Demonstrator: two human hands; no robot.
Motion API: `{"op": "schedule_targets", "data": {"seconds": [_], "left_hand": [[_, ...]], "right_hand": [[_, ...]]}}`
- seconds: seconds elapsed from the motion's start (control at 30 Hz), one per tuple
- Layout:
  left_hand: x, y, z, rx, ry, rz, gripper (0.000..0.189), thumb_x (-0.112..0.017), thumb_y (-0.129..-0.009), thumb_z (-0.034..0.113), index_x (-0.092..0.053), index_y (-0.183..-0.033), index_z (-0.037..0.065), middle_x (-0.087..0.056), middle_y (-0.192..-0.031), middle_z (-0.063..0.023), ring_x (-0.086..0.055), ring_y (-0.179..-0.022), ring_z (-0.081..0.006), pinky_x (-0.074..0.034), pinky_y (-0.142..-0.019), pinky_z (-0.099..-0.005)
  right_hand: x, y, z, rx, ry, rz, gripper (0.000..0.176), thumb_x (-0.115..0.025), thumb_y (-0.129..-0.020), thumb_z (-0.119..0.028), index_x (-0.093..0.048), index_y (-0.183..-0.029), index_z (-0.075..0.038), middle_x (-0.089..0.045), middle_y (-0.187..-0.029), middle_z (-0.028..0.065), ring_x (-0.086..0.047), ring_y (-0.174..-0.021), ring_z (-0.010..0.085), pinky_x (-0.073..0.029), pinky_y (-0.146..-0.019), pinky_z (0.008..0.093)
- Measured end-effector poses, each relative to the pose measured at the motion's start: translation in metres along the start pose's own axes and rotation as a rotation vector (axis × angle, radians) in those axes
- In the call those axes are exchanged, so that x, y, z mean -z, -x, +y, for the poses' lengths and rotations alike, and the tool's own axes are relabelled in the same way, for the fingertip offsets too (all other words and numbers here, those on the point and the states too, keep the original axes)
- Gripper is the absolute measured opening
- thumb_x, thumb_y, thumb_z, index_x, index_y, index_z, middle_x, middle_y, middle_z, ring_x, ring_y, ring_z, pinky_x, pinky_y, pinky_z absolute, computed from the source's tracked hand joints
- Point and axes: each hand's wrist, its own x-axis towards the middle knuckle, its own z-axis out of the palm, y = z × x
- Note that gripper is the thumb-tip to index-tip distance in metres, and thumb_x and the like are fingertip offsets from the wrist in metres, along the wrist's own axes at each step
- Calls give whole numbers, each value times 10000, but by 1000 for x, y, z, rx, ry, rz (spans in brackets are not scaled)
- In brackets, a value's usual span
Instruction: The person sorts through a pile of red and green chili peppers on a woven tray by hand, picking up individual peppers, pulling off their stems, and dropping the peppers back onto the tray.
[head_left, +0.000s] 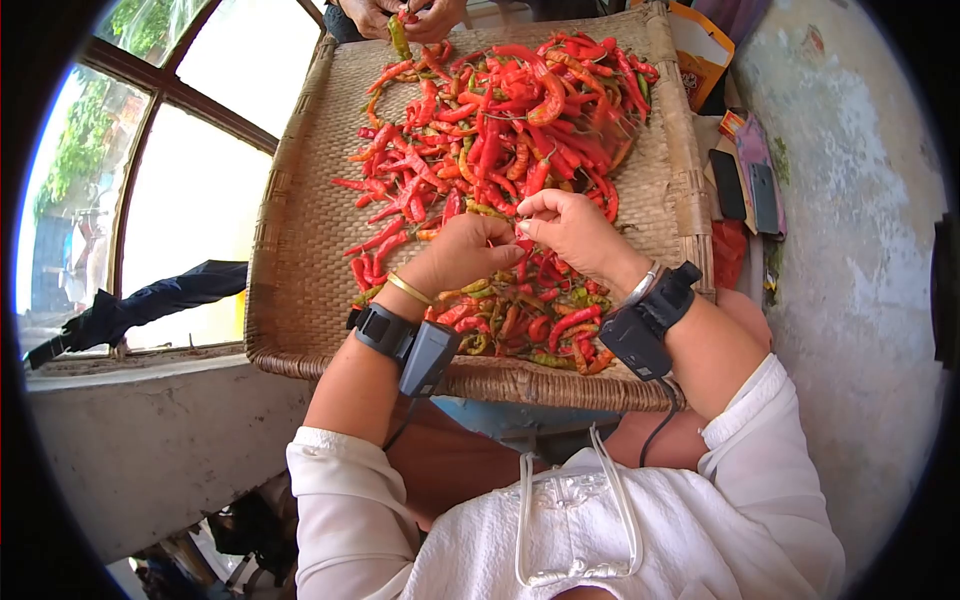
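Observation:
My left hand point(468, 250) is closed, its thumb and fingers pinched at a red chili pepper point(524, 246) that shows only in part between the fingertips. Close beside it, my right hand point(580, 232) pinches with thumb and forefinger; what lies between those tips is too small to make out. Both hands meet over a large woven tray point(315, 150). Beyond them lies a big pile of red chili peppers point(500, 120). A smaller heap of red, orange and greenish peppers point(540, 320) lies below my hands, near the tray's front rim.
Another person's hands point(405, 18) hold a greenish pepper at the tray's far edge. Two phones point(728, 185) lie right of the tray by a wall point(850, 250). On the left, a folded dark umbrella point(170, 295) rests by the window.

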Motion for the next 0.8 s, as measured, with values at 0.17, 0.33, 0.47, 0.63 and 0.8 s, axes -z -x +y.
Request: {"op": "schedule_targets", "data": {"seconds": [0.17,0.33,0.47,0.63,0.8], "left_hand": [[30,11,1,183,412,-83,183,-581,-827,208,-587,-749,42,-528,-597,45,-464,-523,-24,-379,-467,-194],[62,10,-26,65,1050,431,181,-533,-867,233,-571,-903,59,-551,-669,35,-493,-535,-34,-412,-500,-166],[37,2,-32,230,525,375,282,-521,-875,248,-551,-1029,14,-574,-750,10,-496,-590,-39,-437,-529,-178],[-11,-4,-22,-50,-195,-42,221,-538,-790,187,-590,-947,41,-610,-717,-127,-595,-656,-243,-459,-608,-343],[-26,-9,-28,-82,-302,-42,227,-563,-768,243,-598,-869,43,-606,-758,-161,-580,-697,-335,-459,-629,-404]], "right_hand": [[1,5,-21,-229,-50,-170,187,-535,-833,-155,-575,-910,11,-560,-694,21,-506,-559,65,-420,-500,214],[2,6,-18,-210,-37,-112,200,-516,-841,-170,-570,-902,13,-558,-693,21,-516,-561,73,-423,-504,216],[3,1,-2,-201,108,-161,233,-548,-799,-193,-582,-903,13,-597,-747,64,-558,-634,127,-449,-572,268],[-4,7,9,-206,390,-442,241,-527,-769,-199,-605,-892,-7,-614,-786,148,-589,-779,234,-448,-686,345],[-7,10,11,-219,447,-426,220,-511,-750,-175,-609,-851,-6,-609,-797,180,-588,-794,288,-445,-703,374]]}}
